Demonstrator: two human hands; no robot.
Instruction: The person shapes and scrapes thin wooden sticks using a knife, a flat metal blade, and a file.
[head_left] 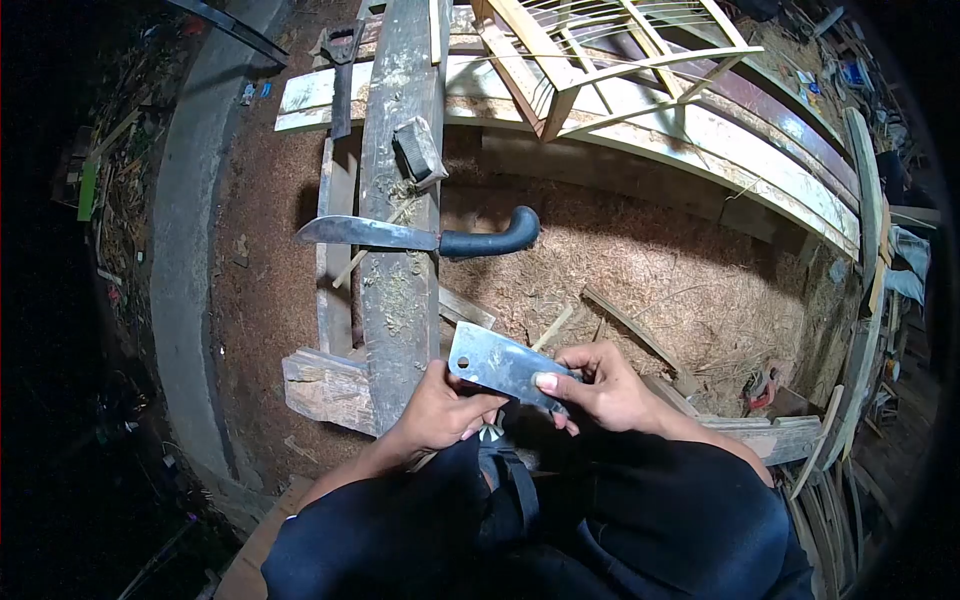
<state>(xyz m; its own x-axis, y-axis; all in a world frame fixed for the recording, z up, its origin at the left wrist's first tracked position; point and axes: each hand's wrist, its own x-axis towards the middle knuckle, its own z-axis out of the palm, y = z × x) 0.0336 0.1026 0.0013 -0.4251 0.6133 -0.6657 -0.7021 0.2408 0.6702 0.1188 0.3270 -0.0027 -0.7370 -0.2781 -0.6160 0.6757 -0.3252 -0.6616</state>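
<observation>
My right hand (605, 390) grips a cleaver-like metal blade (497, 357), its thumb pressed flat on the near end. The blade is broad, grey and roughly rectangular, with a round hole in its upper left corner. My left hand (440, 410) is closed at the blade's lower left edge, and what its fingers hold is hidden. A thin pale strip (553, 327) shows beyond the blade; whether it reaches my left hand, I cannot tell. Ahead, a machete (370, 233) with a black curved handle (490, 238) lies across a long wooden beam (400, 310).
On the beam sits a worn block (420, 150) with a dark face. A handsaw (342, 85) leans at the far left of pale planks (640, 140), where a slatted wooden frame (560, 80) rests. Wood shavings and offcuts cover the ground (620, 240). A concrete strip (180, 280) runs along the left.
</observation>
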